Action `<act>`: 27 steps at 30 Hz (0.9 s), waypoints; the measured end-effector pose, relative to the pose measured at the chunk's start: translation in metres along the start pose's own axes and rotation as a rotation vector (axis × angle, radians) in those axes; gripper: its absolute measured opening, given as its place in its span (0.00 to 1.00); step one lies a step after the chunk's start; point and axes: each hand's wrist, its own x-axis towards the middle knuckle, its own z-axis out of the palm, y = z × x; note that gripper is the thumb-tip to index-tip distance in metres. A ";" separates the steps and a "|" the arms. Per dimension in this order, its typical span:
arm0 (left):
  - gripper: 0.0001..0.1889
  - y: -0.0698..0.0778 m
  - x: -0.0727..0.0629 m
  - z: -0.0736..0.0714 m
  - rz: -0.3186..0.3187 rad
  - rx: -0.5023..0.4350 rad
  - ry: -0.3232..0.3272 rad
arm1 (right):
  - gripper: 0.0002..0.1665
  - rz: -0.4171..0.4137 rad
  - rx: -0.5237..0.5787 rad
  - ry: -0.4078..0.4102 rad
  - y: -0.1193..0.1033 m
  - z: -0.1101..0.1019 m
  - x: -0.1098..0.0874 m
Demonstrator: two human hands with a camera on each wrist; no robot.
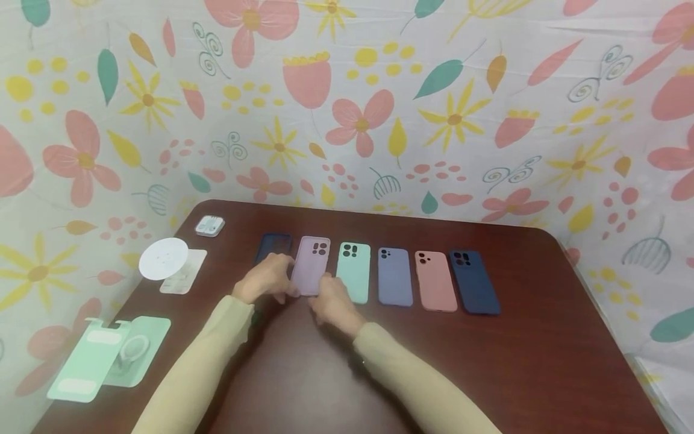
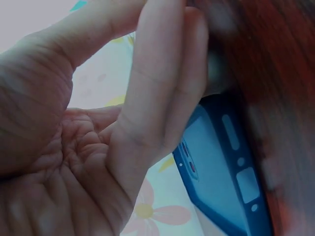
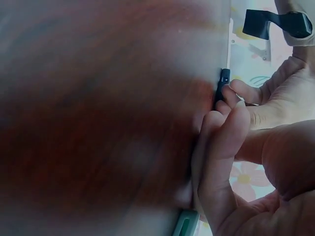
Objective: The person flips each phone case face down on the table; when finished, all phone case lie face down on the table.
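Note:
A lilac phone case [image 1: 311,265] lies on the table, second from the left in a row of several cases. My left hand [image 1: 265,278] holds its lower left corner, thumb at the bottom and fingers along the side. At the lower right corner, my right hand [image 1: 336,306] grips it with bent fingers. Partly hidden behind the left hand is a dark blue case [image 1: 273,244]; its edge with port cutouts shows in the left wrist view. Just right of the right hand lies a mint green case [image 1: 355,283].
Further right lie a periwinkle case [image 1: 394,283], a pink case [image 1: 437,286] and a navy case [image 1: 477,289]. On the left side are a small square box [image 1: 209,225], a white stand with a round top [image 1: 162,259] and a mint green folding stand [image 1: 135,355]. A flowered curtain hangs behind the table.

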 end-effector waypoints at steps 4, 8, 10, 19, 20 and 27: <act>0.40 0.001 -0.001 0.001 0.016 -0.028 0.013 | 0.25 0.001 -0.033 0.028 0.001 0.002 0.002; 0.36 0.001 -0.002 0.003 0.011 -0.049 0.025 | 0.27 -0.006 -0.020 0.038 0.005 0.005 0.004; 0.32 0.000 -0.002 0.004 0.006 -0.056 0.028 | 0.25 -0.013 -0.003 0.037 0.005 0.004 0.003; 0.26 -0.002 -0.003 0.012 0.018 -0.108 0.067 | 0.16 -0.041 0.084 0.065 -0.017 -0.019 -0.026; 0.25 -0.002 -0.004 0.013 0.028 -0.112 0.076 | 0.15 -0.047 0.095 0.072 -0.023 -0.024 -0.032; 0.33 -0.001 -0.003 0.020 0.016 -0.136 0.129 | 0.16 -0.132 0.077 0.123 -0.024 -0.026 -0.033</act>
